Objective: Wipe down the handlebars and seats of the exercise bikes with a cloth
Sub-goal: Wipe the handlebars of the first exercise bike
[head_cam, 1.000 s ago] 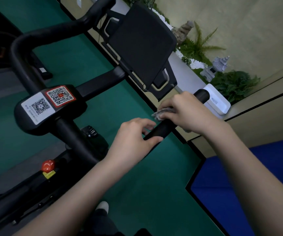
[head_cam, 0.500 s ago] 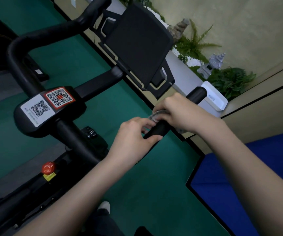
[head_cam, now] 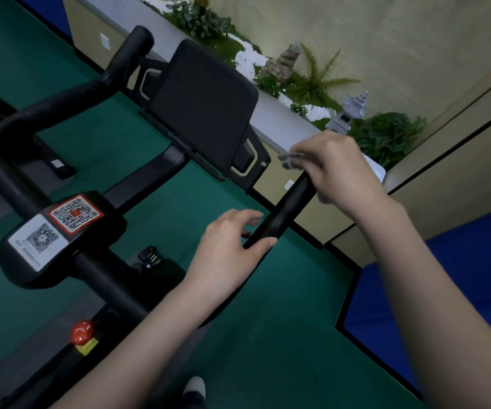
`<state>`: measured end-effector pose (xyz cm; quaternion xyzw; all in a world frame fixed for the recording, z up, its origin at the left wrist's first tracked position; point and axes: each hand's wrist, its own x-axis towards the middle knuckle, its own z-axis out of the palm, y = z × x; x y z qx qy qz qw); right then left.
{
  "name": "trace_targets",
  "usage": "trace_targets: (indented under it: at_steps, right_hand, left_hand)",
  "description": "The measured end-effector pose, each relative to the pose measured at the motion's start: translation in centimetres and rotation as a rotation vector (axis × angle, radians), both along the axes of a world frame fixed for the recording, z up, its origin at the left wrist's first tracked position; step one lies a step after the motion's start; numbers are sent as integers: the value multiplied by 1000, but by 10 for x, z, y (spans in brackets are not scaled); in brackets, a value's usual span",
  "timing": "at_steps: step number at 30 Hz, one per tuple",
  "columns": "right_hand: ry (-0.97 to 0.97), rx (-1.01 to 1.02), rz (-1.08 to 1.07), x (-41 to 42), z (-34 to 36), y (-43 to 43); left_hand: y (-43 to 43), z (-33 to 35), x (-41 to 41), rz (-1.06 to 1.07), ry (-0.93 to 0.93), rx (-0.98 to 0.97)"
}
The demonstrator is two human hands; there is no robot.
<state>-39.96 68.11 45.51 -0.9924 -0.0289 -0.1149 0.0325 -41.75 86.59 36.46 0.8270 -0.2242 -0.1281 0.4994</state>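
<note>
— Right grip first?

— Clamped. Curled the right hand (head_cam: 335, 169) over the upper end of the black padded handlebar (head_cam: 285, 214) and pinched a crumpled grey cloth (head_cam: 290, 160) against it under the fingers. Showed only a corner of that cloth, poking out toward the screen side.

— And the left grip?

— Sat lower on the same bar, well apart from the right. Cupped the left hand (head_cam: 232, 249) loosely round it: laid the thumb along the near side, arched the fingers over the far side.

— Further out?

— Found a black rectangular console panel (head_cam: 203, 107) on its bracket just left of the cloth. Below that, saw the black centre hub (head_cam: 61, 240), carrying a red-bordered QR sticker (head_cam: 76, 215) beside a white QR sticker (head_cam: 39, 242). Spotted a round red knob (head_cam: 82, 332) on the frame, lower still.

— Surroundings?

— Looked down on dark green flooring (head_cam: 268, 335), with a blue mat (head_cam: 459, 276) at the right. Noted a grey stone pagoda ornament (head_cam: 350, 110) among green ferns (head_cam: 386, 134) on the ledge along the beige wall.
</note>
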Motion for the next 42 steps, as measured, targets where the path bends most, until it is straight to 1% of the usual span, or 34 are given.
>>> trace_targets:
  at_steps: [2,3,5,7,9,11,13,16,19,24,29,35,38,42]
  right_hand:
    - [-68,187,-108,2,1,-15]
    - [-89,337,-161,0,-1,-21]
    - [-118,764,-223,-6,-14,-27]
    - [-213,1184,-238,-13,-30,-26]
    - [-293,1500,-222,-19,-45,-21]
    - [-341,1685,-260,-25,-57,-13]
    - [-386,1784,-333,-31,-72,-1]
    - [-442,1891,-349,-43,-97,24]
    - [-449,1989,-327,-46,-105,34]
    - [-389,2053,-317,-35,-102,31]
    - [-349,2057,-297,-49,-118,45]
    - [-353,1914,-353,-63,-128,63]
    - [-357,1777,-394,-76,-129,76]
    - [-343,1576,-505,-98,-134,101]
  left_hand:
    - [-7,1,3,-10,-6,-6]
    - [-11,1,4,-17,-11,-6]
    - [-16,1,4,-26,-21,-4]
    - [-18,0,4,-20,-32,-11]
    - [-20,-3,5,-11,-49,-17]
    - [-21,-4,5,-5,-68,-14]
    - [-22,-6,6,5,-79,-20]
    - [-22,-7,6,12,-90,-45]
    - [-22,-9,6,16,-104,-59]
    - [-23,-12,7,26,-98,-78]
    - [-22,-11,7,24,-68,-104]
    - [-19,-7,7,-7,-109,-78]
    - [-15,-5,9,-47,-101,-43]
    - [-5,-4,8,-104,-95,-16]
